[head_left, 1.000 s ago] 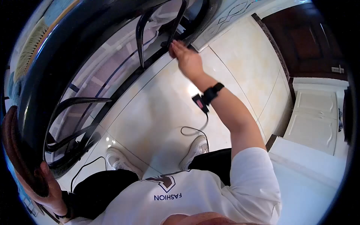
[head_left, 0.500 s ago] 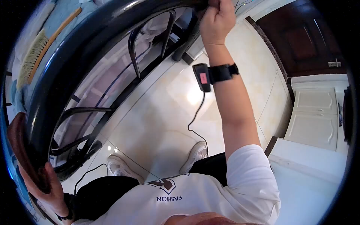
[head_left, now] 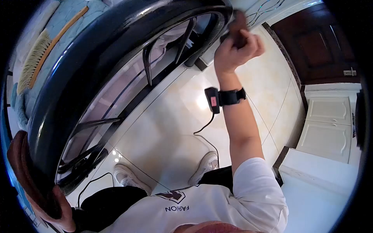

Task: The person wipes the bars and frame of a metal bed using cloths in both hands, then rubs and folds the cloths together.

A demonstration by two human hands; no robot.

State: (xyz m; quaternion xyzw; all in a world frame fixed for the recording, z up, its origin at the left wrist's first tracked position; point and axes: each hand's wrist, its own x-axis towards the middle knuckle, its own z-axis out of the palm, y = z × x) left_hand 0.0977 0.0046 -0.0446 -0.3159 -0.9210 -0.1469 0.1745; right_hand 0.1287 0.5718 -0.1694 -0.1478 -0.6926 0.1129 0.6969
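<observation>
The black curved metal bed frame (head_left: 72,73) sweeps from the lower left to the upper middle, its bars below the thick rail. My left hand (head_left: 64,211) is closed around a brown cloth (head_left: 25,167) draped along the rail's near left end; most of its fingers are hidden under the cloth. At the rail's far end, my right hand (head_left: 237,56) grips a dark brown cloth (head_left: 237,29), which is partly blurred. That hand stands just to the right of the rail. I cannot tell whether its cloth touches the metal.
A wooden-handled bristle brush (head_left: 37,62) lies on the blue quilted bedding (head_left: 64,37). Below are the tiled floor (head_left: 155,116) and a thin black cable (head_left: 206,126) from the wrist device. White cabinets (head_left: 326,128) and a dark door (head_left: 311,42) are at the right.
My right hand has come off the rail's far end, moving down and right in view, and its cloth now shows. My left hand stays at the near end with its cloth.
</observation>
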